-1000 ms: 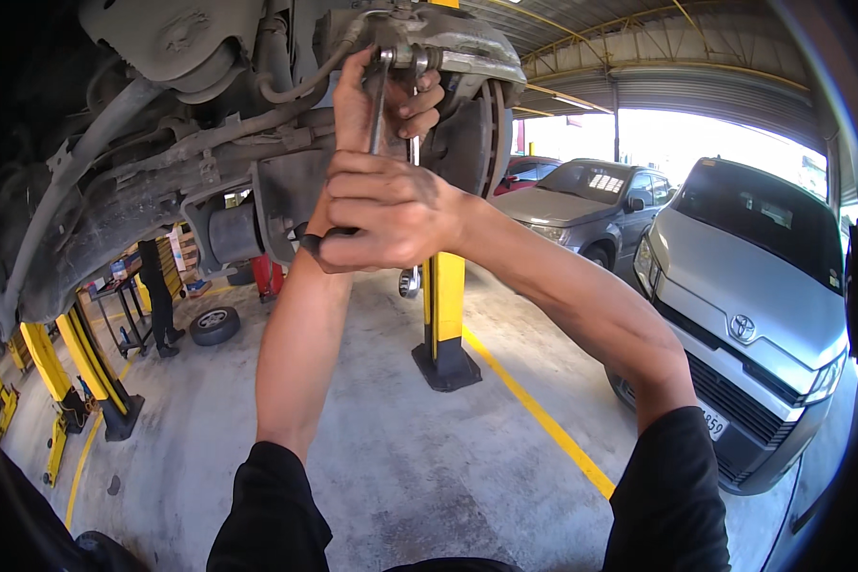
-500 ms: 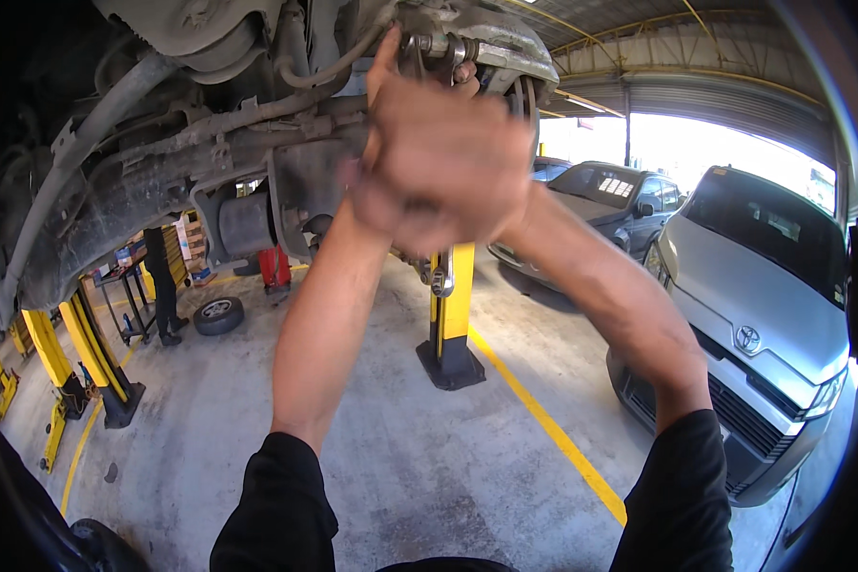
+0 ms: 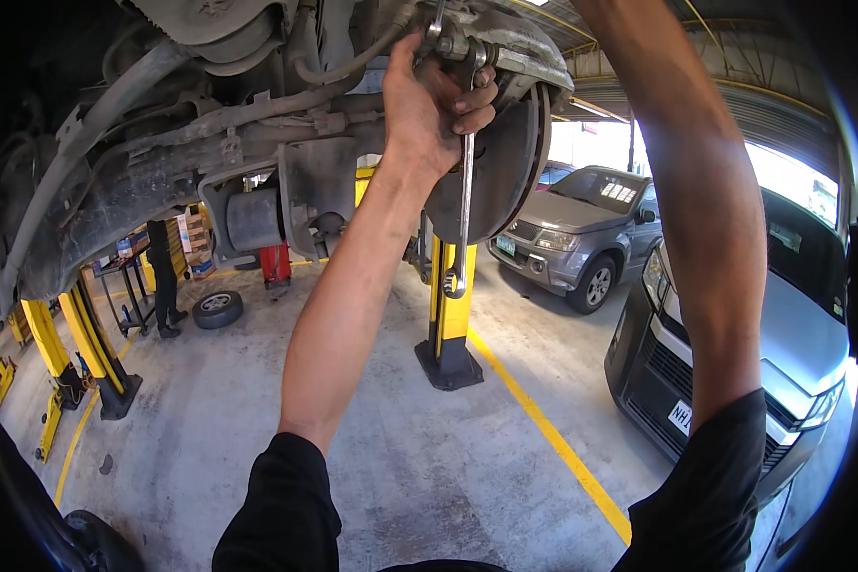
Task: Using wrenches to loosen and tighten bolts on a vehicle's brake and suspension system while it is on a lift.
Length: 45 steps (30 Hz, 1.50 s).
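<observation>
Under a raised vehicle, my left hand reaches up to the bolt joint near the brake disc. Its fingers curl around the upper end of a long chrome wrench, which hangs nearly straight down with a ring end at the bottom. The thumb points up beside the joint. A second wrench sits on the left side of the joint, and its upper part runs out of the picture. My right forearm stretches up past the top edge, so the right hand is out of sight.
Close behind the wrench is the brake disc. Yellow lift posts stand on the floor. A grey SUV and a silver van are parked at right. To the left are a loose wheel and a person beside a cart.
Both hands were close together, the right one blurred in front of the left. My right hand has gone up out of view, uncovering my left hand and the hanging wrench.
</observation>
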Each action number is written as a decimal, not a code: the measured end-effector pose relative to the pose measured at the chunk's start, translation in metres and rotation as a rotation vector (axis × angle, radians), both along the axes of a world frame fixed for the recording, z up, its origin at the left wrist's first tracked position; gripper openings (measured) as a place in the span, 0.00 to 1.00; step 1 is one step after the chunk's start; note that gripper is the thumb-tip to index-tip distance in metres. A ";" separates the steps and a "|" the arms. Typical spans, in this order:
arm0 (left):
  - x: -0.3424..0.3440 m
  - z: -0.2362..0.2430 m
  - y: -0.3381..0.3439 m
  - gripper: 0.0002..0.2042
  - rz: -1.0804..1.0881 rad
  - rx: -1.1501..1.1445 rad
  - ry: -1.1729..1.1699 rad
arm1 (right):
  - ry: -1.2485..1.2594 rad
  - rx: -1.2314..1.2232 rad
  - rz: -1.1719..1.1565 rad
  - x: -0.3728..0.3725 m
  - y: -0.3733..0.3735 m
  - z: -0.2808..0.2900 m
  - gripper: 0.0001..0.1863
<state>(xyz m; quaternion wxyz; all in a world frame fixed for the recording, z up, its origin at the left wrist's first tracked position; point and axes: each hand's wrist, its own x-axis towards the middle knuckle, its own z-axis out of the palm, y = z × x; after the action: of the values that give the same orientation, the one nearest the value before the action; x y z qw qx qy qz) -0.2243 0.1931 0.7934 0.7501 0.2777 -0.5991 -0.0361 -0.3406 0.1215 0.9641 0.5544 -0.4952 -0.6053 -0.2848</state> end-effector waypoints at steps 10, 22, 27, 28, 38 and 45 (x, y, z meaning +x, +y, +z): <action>0.003 -0.002 -0.007 0.24 0.066 -0.016 -0.028 | 0.296 -0.222 -0.032 0.033 0.003 0.040 0.17; -0.002 -0.005 -0.008 0.22 0.112 -0.031 -0.008 | 0.241 -0.155 -0.297 0.038 0.030 0.042 0.17; -0.001 -0.002 -0.007 0.22 -0.047 -0.064 0.085 | 0.247 -0.127 -0.257 0.022 0.013 0.039 0.19; 0.003 -0.002 -0.004 0.24 -0.097 -0.058 0.066 | 0.232 -0.115 -0.269 0.022 0.017 0.038 0.19; 0.012 -0.001 -0.002 0.26 -0.075 0.015 -0.001 | 0.306 -0.328 -0.164 0.037 0.002 0.050 0.13; 0.006 -0.003 0.003 0.26 -0.054 -0.002 0.045 | 0.165 -0.063 -0.399 0.027 0.030 0.033 0.16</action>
<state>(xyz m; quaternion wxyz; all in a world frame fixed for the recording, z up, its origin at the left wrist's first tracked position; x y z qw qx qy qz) -0.2187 0.1961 0.7909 0.7625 0.2600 -0.5893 -0.0619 -0.3138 0.1514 0.9968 0.5190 -0.6440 -0.4564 -0.3281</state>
